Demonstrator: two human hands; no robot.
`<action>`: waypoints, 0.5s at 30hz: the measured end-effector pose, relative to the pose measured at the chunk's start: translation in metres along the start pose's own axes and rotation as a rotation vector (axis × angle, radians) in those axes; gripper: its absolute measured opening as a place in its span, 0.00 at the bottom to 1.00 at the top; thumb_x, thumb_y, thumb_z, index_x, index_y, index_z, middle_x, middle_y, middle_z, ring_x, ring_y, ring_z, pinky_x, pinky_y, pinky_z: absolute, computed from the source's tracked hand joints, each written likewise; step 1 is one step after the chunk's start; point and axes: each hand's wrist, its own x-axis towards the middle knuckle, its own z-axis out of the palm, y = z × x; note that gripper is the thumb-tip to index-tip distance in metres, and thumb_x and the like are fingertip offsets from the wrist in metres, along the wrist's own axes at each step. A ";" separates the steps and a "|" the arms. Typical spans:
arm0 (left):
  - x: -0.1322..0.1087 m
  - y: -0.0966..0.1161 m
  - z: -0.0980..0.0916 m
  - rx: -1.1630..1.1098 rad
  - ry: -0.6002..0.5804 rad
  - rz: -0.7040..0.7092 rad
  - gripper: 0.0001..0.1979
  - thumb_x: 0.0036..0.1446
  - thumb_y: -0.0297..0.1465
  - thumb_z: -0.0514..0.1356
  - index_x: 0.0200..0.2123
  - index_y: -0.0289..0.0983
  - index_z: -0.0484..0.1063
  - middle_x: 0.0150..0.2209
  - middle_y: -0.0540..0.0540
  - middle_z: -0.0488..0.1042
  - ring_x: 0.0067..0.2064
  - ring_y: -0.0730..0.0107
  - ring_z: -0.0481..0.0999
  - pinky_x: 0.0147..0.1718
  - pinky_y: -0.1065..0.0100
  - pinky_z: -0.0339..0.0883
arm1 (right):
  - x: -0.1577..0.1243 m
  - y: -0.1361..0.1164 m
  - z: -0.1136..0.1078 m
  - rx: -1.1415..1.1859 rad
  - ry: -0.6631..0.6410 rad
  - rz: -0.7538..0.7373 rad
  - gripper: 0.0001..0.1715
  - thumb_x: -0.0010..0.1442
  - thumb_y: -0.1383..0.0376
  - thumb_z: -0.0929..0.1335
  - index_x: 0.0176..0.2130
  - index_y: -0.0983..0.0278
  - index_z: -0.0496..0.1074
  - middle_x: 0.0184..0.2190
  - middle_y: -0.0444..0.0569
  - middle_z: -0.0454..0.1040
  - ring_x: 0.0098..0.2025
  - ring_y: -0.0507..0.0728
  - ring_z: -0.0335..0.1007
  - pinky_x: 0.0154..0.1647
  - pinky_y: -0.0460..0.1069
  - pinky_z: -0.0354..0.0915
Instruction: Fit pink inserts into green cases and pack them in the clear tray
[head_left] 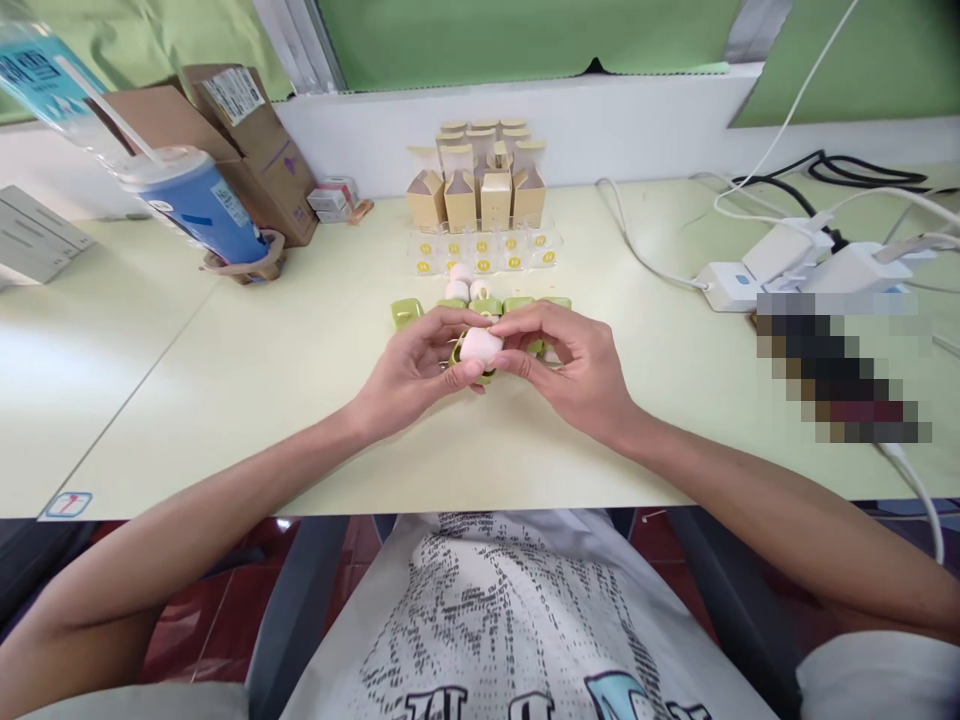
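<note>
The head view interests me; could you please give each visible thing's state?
Left hand: gripping pink piece
Right hand: pinching pink piece
Pink piece: held, upright or not unclear
Green item by the hands: mostly hidden
Front cartons: standing, mostly open
Blue cup: lidded, straw inserted
Cardboard box: open
Power strip: wired up

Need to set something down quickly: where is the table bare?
Bare patches lie between the left hand and the blue cup, and between the right hand and the pixelated object. It is crowded just beyond the hands, with green cases, a clear tray and yellow boxes, and around the white power strip.
</note>
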 end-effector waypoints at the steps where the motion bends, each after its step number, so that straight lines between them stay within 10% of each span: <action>1: 0.000 -0.001 0.001 -0.014 0.021 0.012 0.25 0.67 0.45 0.82 0.57 0.40 0.81 0.50 0.43 0.84 0.45 0.65 0.87 0.44 0.66 0.90 | 0.000 0.000 0.000 -0.016 -0.002 -0.031 0.11 0.72 0.55 0.83 0.50 0.54 0.89 0.47 0.48 0.87 0.44 0.57 0.84 0.48 0.53 0.84; 15: -0.005 -0.004 0.005 0.034 0.080 0.055 0.24 0.67 0.47 0.82 0.52 0.40 0.78 0.58 0.39 0.84 0.54 0.60 0.88 0.54 0.64 0.85 | -0.004 -0.003 0.005 -0.081 -0.016 0.100 0.14 0.63 0.67 0.77 0.49 0.58 0.85 0.46 0.48 0.89 0.40 0.57 0.87 0.35 0.50 0.84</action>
